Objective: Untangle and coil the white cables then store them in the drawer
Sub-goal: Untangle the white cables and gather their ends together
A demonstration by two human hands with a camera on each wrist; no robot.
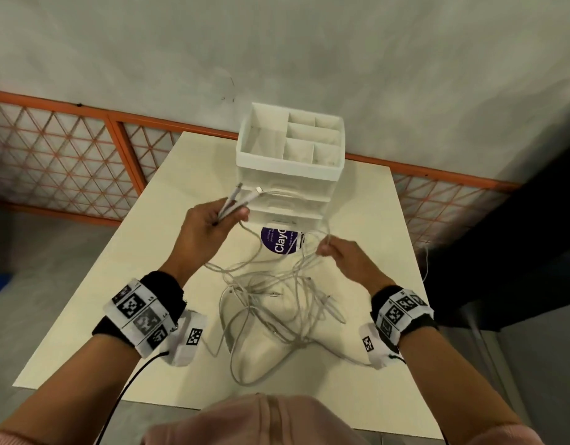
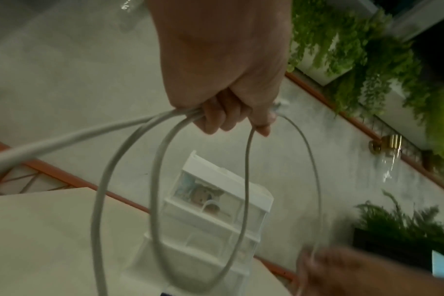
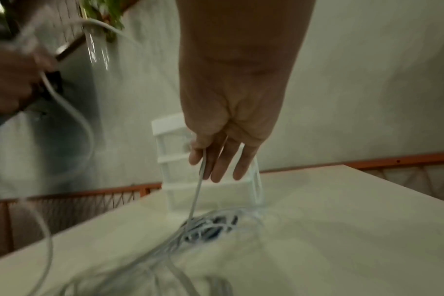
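Note:
A tangle of white cables (image 1: 270,303) lies on the cream table (image 1: 116,284) in front of me. My left hand (image 1: 213,220) is raised above the table and grips several cable strands, with two plug ends (image 1: 245,194) sticking out past the fingers. In the left wrist view those strands (image 2: 129,160) hang in loops from the curled fingers (image 2: 216,118). My right hand (image 1: 328,250) pinches a thin cable strand (image 3: 198,180) between thumb and forefinger, lifting it from the tangle (image 3: 208,228). The white drawer unit (image 1: 290,175) stands behind the hands.
The drawer unit has an open divided tray (image 1: 309,139) on top and clear drawers (image 2: 210,216) below. A purple round sticker (image 1: 278,240) sits at its base. An orange lattice railing (image 1: 68,155) and a grey wall lie beyond the table. Plants (image 2: 368,60) hang in the left wrist view.

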